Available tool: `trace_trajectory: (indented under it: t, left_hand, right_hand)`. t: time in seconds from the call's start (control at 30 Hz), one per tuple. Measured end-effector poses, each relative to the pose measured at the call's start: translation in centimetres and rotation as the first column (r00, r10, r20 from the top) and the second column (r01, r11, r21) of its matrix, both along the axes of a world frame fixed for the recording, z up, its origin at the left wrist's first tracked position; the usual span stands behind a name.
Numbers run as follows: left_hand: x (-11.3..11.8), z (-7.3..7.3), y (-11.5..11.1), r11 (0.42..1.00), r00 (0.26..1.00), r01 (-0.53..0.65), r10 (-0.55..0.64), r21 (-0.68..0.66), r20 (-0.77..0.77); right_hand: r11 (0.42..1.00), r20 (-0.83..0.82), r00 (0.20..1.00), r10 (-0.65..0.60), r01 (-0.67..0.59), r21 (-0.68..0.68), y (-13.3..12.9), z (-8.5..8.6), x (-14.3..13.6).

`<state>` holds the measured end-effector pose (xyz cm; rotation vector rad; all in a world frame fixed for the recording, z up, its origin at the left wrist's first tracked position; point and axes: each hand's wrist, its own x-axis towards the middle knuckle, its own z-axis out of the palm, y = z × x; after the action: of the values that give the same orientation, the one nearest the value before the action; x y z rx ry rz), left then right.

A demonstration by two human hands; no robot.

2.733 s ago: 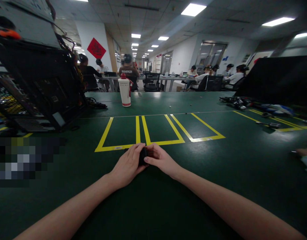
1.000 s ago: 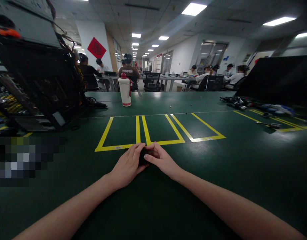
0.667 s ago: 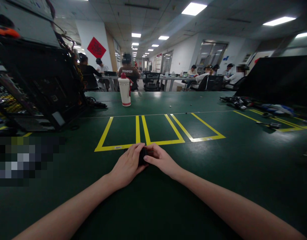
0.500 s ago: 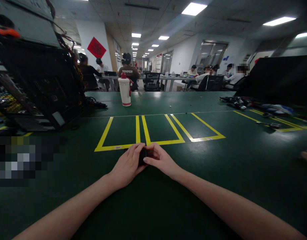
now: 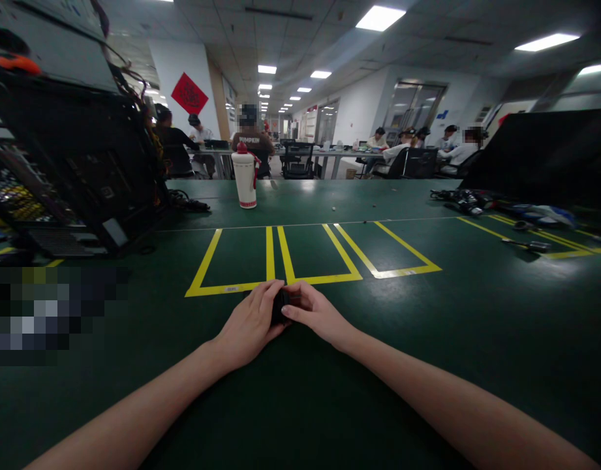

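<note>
A small black object rests at the table between my two hands, its kind too covered to make out. My left hand lies over its left side with the fingers bent around it. From the right, my right hand pinches the same object, thumb at the near side and fingers at the far side. Most of the object is hidden under the left hand. Just beyond my fingers runs the yellow tape marking boxes on the green table.
A white bottle with a red lid stands beyond the tape. On the left is an open black computer case with cables. Tools and cables lie at right, before a black panel. Several people sit in the background.
My hands and the black object have hardly moved. Another person's hand, seen at the right edge before, is out of view now.
</note>
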<state>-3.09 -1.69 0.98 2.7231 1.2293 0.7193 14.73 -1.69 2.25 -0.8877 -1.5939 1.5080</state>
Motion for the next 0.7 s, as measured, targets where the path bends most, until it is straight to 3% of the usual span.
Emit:
trace_trajectory:
  t: [0.2,0.53,0.7]
  left_hand:
    - [0.03,-0.03,0.03,1.0,1.0,0.004,-0.004,0.01,-0.001]
    - [0.13,0.0,0.11,1.0,1.0,-0.006,0.006,0.018,-0.006]
    - [0.05,-0.18,0.14,1.0,1.0,-0.009,0.009,0.017,-0.005]
  right_hand:
    - [0.999,-0.072,0.997,0.031,-0.029,0.037,0.01,-0.32,-0.07]
    - [0.998,0.025,0.999,-0.043,0.042,0.036,0.2,-0.47,-0.11]
    - [0.999,-0.01,1.0,-0.006,0.007,0.036,0.19,-0.46,-0.02]
